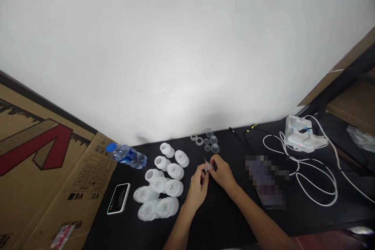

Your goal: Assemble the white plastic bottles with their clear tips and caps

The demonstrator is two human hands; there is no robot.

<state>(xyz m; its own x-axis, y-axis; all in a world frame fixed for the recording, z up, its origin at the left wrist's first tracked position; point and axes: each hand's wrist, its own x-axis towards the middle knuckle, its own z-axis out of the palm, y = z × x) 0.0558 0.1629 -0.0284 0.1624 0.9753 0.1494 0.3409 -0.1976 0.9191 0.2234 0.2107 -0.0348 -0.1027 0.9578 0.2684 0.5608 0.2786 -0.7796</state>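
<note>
My left hand (198, 187) and my right hand (222, 170) meet over the black table, their fingers closed on a small translucent ring-shaped part (209, 167) between them. Just beyond them lie several clear domed caps (215, 148) and a few clear rings (199, 141). To the left of my left hand stand several frosted white bottles, some with domed tops (175, 171) and some with open necks (162, 162).
A water bottle (129, 156) with a blue cap and a white-edged device (118, 198) are at the left, beside a cardboard box (84, 175). On the right are a blurred-out phone (265, 183), a white power strip (303, 134) and looped white cables (318, 204).
</note>
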